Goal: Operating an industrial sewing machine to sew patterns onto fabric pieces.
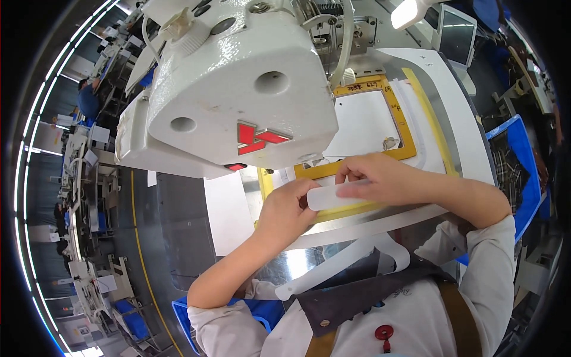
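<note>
My left hand (287,209) and my right hand (376,177) together hold a narrow white strip of fabric (333,196) just in front of a big white sewing machine head (238,89). The left fingers pinch the strip's left end, and the right fingers press along its top edge. Under both hands lies a yellow template frame (405,134) with a white panel (363,122) inside it, resting on the metal machine table (297,262). A longer white curved strip (351,259) hangs off the table edge near my chest.
A blue bin (514,172) with dark checked fabric stands at my right. A screen (457,33) sits behind the machine. Rows of other sewing stations with people run down the left side. A blue seat edge (184,312) shows below my left arm.
</note>
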The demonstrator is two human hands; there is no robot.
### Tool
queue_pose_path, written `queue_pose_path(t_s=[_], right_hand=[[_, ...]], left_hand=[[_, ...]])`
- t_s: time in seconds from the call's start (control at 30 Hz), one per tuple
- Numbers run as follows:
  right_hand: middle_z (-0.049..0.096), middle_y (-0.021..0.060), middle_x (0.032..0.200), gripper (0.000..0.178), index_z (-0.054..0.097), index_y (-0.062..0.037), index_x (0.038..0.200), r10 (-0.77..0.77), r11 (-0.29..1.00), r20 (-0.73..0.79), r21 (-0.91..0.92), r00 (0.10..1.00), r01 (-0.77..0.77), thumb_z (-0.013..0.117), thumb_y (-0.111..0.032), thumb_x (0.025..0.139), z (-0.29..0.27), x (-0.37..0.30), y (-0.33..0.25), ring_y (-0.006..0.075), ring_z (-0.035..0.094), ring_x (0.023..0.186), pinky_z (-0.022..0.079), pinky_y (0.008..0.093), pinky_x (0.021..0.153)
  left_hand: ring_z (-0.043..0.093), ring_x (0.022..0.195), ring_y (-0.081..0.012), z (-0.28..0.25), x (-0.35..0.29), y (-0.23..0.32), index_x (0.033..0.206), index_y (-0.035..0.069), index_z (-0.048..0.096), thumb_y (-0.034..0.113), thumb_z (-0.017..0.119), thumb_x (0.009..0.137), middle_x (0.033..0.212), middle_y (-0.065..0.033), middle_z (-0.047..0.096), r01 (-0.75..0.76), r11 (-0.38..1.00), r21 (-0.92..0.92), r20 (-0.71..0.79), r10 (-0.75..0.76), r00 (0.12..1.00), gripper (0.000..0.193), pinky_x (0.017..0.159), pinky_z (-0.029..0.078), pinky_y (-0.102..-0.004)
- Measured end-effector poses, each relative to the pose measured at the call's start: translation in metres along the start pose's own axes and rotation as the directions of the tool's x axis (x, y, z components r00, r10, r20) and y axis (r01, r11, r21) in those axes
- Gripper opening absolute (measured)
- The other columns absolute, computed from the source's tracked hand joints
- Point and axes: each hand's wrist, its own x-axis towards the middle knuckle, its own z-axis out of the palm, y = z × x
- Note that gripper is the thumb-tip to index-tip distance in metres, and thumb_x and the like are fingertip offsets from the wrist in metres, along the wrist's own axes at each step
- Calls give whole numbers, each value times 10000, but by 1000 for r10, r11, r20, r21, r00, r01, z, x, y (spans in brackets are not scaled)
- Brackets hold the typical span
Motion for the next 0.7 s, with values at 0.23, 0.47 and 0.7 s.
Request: queue_pose_path(t_s=[0.23,0.47,0.7], right_hand=[[691,149,790,295,697,-11,858,-43,965,-184,-261,982,-6,682,-304,827,-6,55,12,321,665,762,518,394,720],[689,130,767,310,698,-34,813,-53,919,-265,-390,963,-57,690,-344,812,-6,65,20,314,672,764,528,396,718],[666,141,760,354,684,-44,823,22,867,-310,-467,950,-173,704,-397,805,-31,23,36,318,643,790,493,404,722]], left_hand=[[646,736,-239,-15,-13,-13,1006,88,644,162,700,820,866,-93,637,-66,918,392,-193,152,969,208,620,515,-338],[541,1158,-315,12,4,-8,1279,34,516,248,715,798,1302,-137,527,-346,790,505,-2,402,916,562,1019,419,-425],[551,1138,-317,13,6,-15,1258,35,541,325,727,783,1289,-139,538,-340,786,517,0,397,918,587,1021,410,-445]])
